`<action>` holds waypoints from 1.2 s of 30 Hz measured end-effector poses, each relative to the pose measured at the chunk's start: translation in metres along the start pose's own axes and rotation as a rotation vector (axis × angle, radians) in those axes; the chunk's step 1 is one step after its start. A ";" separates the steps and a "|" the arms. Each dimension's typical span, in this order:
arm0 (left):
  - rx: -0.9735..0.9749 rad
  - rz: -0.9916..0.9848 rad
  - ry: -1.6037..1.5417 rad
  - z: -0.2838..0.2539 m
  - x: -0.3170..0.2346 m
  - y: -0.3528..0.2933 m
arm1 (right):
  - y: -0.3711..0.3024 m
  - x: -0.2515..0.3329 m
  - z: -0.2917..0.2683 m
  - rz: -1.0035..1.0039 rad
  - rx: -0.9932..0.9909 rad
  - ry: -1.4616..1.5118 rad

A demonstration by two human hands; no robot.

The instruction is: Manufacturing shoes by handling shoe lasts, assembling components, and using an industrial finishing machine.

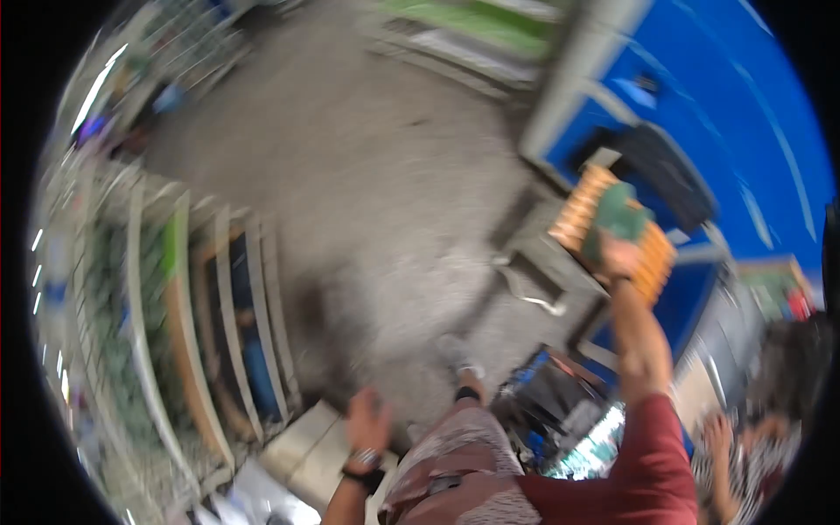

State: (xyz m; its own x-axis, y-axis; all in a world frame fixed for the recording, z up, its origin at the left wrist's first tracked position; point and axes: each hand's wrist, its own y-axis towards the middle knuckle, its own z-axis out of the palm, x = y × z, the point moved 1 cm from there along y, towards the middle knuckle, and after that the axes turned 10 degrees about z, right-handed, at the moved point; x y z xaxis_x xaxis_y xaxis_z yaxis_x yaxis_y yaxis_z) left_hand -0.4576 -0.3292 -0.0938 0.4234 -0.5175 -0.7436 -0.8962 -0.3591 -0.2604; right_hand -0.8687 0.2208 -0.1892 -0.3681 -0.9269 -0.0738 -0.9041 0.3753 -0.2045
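Note:
My right arm reaches out to the right, and my right hand (619,254) is closed on a green, soft-looking item (618,216), too blurred to name exactly. It is held over an orange, ridged, box-like thing (658,262) and partly covers it. That orange thing rests at a grey metal frame (560,262) beside the blue wall. Low on the left, my left hand (369,422), with a watch and a dark band at the wrist, is empty. Its fingers look stretched out, though motion smears them.
Slatted shelving (184,324) lines the left. A black padded seat or bag (667,179) lies against the blue wall (735,105). Dark bags and packages (560,411) sit by my right leg. A person in a striped top (748,468) is at lower right. Green-edged shelves (472,31) stand far ahead.

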 end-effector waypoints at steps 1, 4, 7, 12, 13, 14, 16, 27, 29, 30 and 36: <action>0.051 -0.059 0.107 0.000 -0.026 0.004 | -0.034 0.031 -0.016 -0.065 -0.127 0.488; 0.121 0.017 -0.144 0.043 -0.061 0.022 | -0.065 0.010 -0.047 0.224 0.389 1.297; 0.242 -0.040 -0.338 0.095 -0.051 0.036 | -0.132 0.031 -0.065 0.108 0.493 1.183; 0.403 -0.434 -0.980 0.122 -0.060 0.056 | -0.277 0.127 -0.093 0.011 0.804 0.946; 0.447 -0.546 -1.119 0.102 -0.072 0.062 | -0.289 0.130 -0.072 -0.070 0.868 0.918; 0.346 -0.384 -1.346 0.089 -0.063 0.059 | -0.339 0.180 -0.090 -0.064 1.011 0.904; 0.120 -0.089 -1.619 0.057 -0.033 0.048 | -0.391 0.237 -0.087 -0.211 1.114 0.845; -0.682 -0.190 -2.201 -0.130 0.162 -0.010 | -0.629 0.503 -0.058 -1.274 0.855 0.510; -0.826 -0.229 -2.281 -0.146 0.192 -0.015 | -0.650 0.542 -0.041 -1.235 0.854 0.542; -0.904 -0.272 -2.243 -0.151 0.208 -0.014 | -0.657 0.569 -0.031 -1.213 1.048 0.403; -1.163 -0.267 -2.173 -0.154 0.328 0.007 | -0.700 0.693 0.076 -1.395 1.265 0.039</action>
State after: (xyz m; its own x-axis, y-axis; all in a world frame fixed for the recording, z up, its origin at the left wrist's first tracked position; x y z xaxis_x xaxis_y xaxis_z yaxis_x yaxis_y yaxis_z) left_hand -0.3049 -0.6212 -0.2453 -0.8503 0.4528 -0.2682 -0.1696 -0.7182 -0.6749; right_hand -0.4742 -0.6846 -0.1718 0.3713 -0.5132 0.7738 0.1466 -0.7905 -0.5946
